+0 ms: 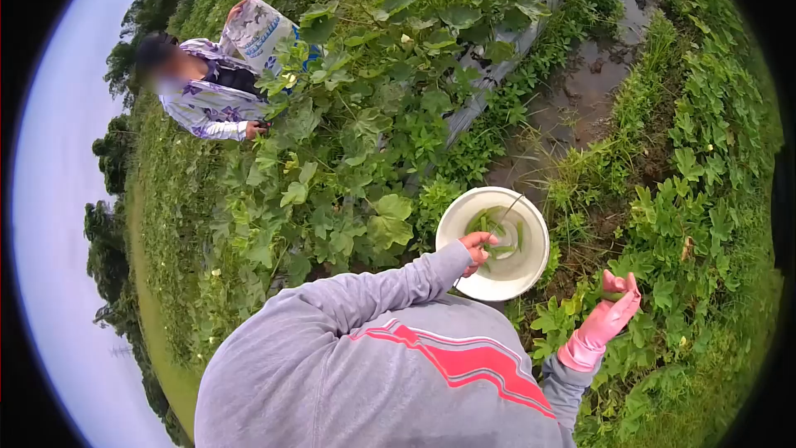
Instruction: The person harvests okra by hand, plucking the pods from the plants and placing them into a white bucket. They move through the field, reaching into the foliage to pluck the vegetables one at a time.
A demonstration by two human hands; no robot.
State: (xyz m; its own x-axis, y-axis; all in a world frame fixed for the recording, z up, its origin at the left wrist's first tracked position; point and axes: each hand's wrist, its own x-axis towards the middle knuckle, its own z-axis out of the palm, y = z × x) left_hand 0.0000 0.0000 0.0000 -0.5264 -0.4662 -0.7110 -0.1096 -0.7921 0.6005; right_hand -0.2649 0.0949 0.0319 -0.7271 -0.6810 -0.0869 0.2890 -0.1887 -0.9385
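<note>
White plastic, the bucket [531, 270] hangs between a plant row [373, 116] and a weedy bank [696, 199], with a few green pods [497, 236] lying in its bottom. The left hand [477, 249] has its fingers curled over the near rim, clamped on it and carrying the bucket. The right hand [612, 309], in a pink glove, is raised just right of the bucket over the bank's leaves, with its fingers drawn loosely together and pointing up.

As I judge it, this is picking in mid-course: some pods are gathered and the gloved hand is between a pick and a drop. The next move seems to call for bringing that hand over the bucket's mouth, or reaching it into the leaves for another pod, while the left keeps the bucket level and close.

Whether the glove holds anything is hard to say. A fleck of green shows by its fingertips, but it could be a pod or a leaf behind. The grey sweatshirt [373, 373] hides the person's lower body and the ground beneath. The pods are too small to name, and a thin line across the bucket may be its handle. Far up the row a second person [207, 91] bends into the plants beside a sack [257, 29], with one hand lost in the leaves. A wet furrow [597, 75] runs away between the beds.
</note>
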